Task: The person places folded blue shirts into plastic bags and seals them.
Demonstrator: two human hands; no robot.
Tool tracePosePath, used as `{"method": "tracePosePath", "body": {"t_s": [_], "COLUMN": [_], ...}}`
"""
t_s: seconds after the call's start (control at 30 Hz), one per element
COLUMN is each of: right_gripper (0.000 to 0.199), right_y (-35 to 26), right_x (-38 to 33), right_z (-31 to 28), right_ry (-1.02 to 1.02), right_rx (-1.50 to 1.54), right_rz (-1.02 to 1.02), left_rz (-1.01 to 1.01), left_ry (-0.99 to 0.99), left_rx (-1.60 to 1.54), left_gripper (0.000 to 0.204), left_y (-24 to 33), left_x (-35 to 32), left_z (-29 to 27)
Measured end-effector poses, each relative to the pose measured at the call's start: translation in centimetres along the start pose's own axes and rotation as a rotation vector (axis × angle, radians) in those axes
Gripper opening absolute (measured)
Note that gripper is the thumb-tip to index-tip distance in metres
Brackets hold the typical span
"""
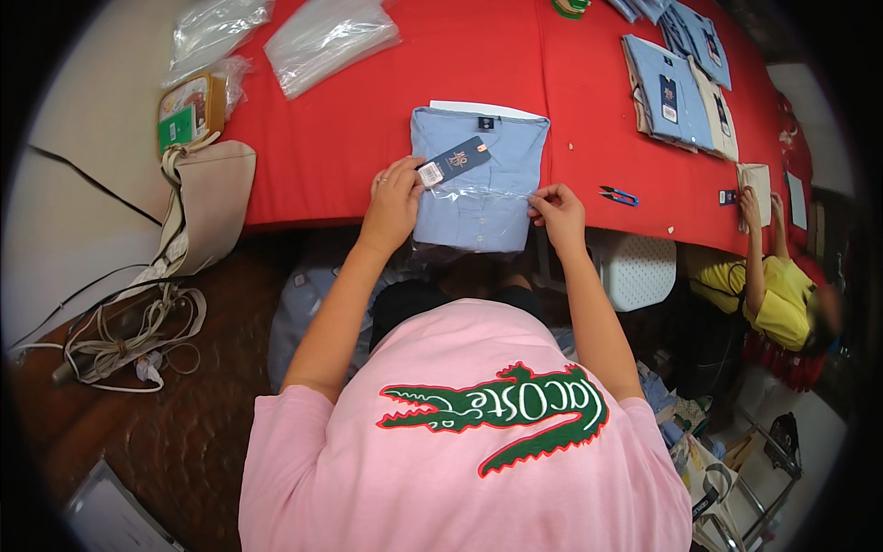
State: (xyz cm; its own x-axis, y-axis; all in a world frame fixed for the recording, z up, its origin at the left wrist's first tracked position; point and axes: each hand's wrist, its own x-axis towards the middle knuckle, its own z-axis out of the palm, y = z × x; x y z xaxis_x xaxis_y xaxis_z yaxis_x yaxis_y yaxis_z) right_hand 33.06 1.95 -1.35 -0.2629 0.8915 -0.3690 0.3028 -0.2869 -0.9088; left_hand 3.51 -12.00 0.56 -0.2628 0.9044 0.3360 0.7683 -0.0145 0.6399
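Note:
A folded light blue shirt lies in front of me at the table's near edge, its lower half inside a clear plastic bag. A dark blue hang tag with a white label rests slantwise across its chest. My left hand is at the shirt's left side, fingers bent over the bag's edge beside the tag. On the right side, my right hand pinches the rim of the bag between thumb and fingertips. The upper part of the shirt, with its collar and white backing, sticks out of the bag.
Blue thread snips lie right of the shirt on the red table. Clear bags are stacked far left; folded shirts sit far right. A beige bag hangs at the left edge. A co-worker in yellow handles beige cloth.

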Motion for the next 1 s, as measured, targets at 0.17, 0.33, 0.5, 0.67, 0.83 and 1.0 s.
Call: {"method": "tracePosePath", "body": {"t_s": [0.17,0.33,0.5,0.67,0.83,1.0], "right_gripper": [0.010,0.010,0.011,0.011,0.011,0.011], "right_y": [-0.7,-1.7,-3.4,-4.2,-2.4,-4.1], "right_x": [0.6,1.0,1.1,1.9,3.9,5.3], "right_z": [-0.6,-0.7,-0.9,-1.8,-1.5,-0.7], "right_ry": [-0.061,-0.051,-0.154,-0.178,-0.098,-0.052], "right_rx": [-0.049,-0.076,0.010,0.043,-0.181,-0.573], "right_rz": [-0.047,-0.096,0.058,0.067,-0.284,-0.650], "left_rz": [0.048,-0.032,-0.015,-0.133,-0.009,-0.022], "left_ry": [-0.077,-0.072,-0.124,-0.097,-0.029,-0.164], "left_rx": [0.047,-0.085,-0.067,-0.240,-0.138,-0.022], "left_gripper": [0.009,0.015,0.010,0.009,0.015,0.015], "left_y": [-0.6,-0.3,0.8,0.6,-0.7,-2.5], "left_x": [-0.2,-0.6,-0.3,0.2,1.7,3.2], "left_z": [-0.5,-0.5,-1.8,-2.1,0.0,0.8]}}
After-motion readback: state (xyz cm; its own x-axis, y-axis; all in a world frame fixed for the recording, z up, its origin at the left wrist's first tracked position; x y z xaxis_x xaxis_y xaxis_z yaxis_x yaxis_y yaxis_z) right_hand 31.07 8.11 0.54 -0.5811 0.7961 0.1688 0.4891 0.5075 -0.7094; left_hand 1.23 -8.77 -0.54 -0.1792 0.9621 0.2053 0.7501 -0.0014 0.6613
